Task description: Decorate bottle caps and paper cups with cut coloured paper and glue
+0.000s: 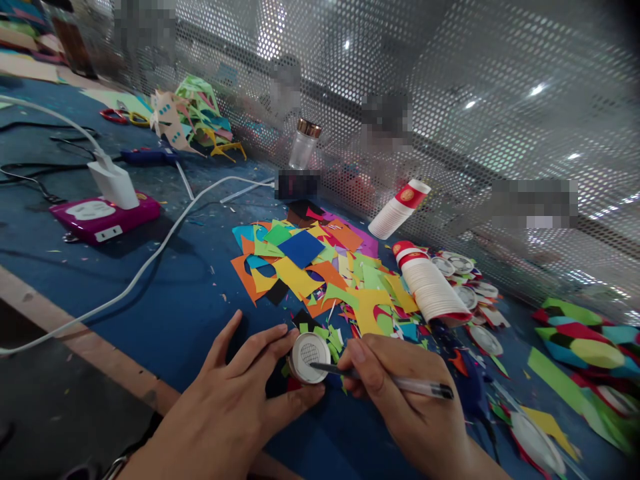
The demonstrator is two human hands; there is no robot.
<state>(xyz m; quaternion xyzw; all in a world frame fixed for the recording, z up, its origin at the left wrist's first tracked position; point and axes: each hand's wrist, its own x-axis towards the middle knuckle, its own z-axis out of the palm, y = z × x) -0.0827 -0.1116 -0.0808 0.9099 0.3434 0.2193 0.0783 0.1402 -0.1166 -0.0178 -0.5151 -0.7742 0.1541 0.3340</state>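
Observation:
A small paper cup [320, 343] stands upside down near the table's front, its round white base facing up with a dark grid drawn inside a circle. My left hand [250, 387] grips the cup's side between thumb and fingers, the index finger stretched out to the left. In my right hand [400, 380] is a pen [417, 385] with a clear barrel and black end, its tip touching the grid. Just behind the cup lies a heap of coloured paper scraps [300, 250].
Stacked paper cups [433, 287] lie to the right, with another stack [400, 210] leaning behind. A purple power strip [105, 217] with a white cable sits left. A blue glue gun [473, 387] rests right of my right hand. A perforated metal panel [450, 100] borders the table's back.

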